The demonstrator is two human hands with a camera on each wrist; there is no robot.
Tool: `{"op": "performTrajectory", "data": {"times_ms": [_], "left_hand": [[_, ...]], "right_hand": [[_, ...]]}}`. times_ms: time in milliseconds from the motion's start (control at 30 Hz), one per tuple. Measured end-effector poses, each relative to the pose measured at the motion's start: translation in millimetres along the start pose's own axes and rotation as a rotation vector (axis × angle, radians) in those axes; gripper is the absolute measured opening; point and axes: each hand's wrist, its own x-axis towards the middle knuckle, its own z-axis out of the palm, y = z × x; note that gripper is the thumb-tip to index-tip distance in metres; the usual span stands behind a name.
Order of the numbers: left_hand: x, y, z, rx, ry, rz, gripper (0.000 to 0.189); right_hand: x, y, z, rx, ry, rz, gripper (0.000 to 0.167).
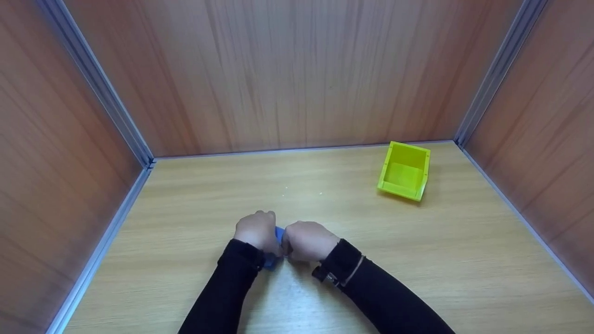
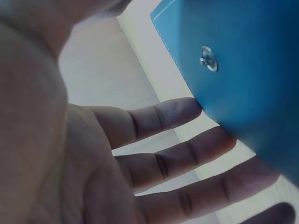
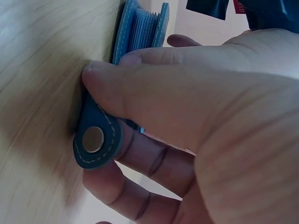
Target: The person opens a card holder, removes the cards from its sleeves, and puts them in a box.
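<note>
Between my hands lies the wallet (image 2: pixel 252 88), long axis pointing roughly away from me, gripped by my left hand (image 1: pixel 256 230) while my right hand (image 1: pixel 308 240), nearer the strap (image 3: pixel 96 116), pinches it.

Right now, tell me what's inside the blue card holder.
Between the covers of the blue card holder is a stack of thin leaves, seen only at their edges. What they hold, if anything, can't be seen: the covers and the person's fingers hide the rest.
</note>
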Motion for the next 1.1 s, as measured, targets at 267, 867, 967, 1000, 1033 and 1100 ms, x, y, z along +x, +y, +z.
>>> {"op": "performTrajectory", "data": {"times_ms": [267, 867, 967, 1000, 1033, 1100], "left_hand": [[2.1, -4.1, 0.8, -0.041, -0.027, 0.003, 0.069], [-1.0, -18.0, -17.1, -0.269, -0.119, 0.014, 0.077], [-0.6, -28.2, -24.7, -0.359, -0.122, -0.01, 0.062], [-0.8, -31.4, -26.8, -0.371, -0.116, -0.016, 0.061], [-1.0, -34.4, -28.7, -0.38, -0.107, -0.017, 0.061], [-0.9, -39.7, -31.4, -0.381, -0.084, -0.013, 0.063]], "right_hand": [[1.8, 0.0, 0.8, -0.053, -0.006, -0.011, 0.011], [3.2, 5.4, -2.2, -0.03, -0.01, 0.027, 0.016], [2.4, 7.2, -4.7, -0.03, -0.005, 0.04, 0.014], [2.4, 8.2, -5.2, -0.035, 0.0, 0.044, 0.014], [2.5, 9.2, -5.6, -0.037, 0.006, 0.05, 0.013], [2.6, 11.4, -6.5, -0.054, 0.019, 0.058, 0.013]]}}
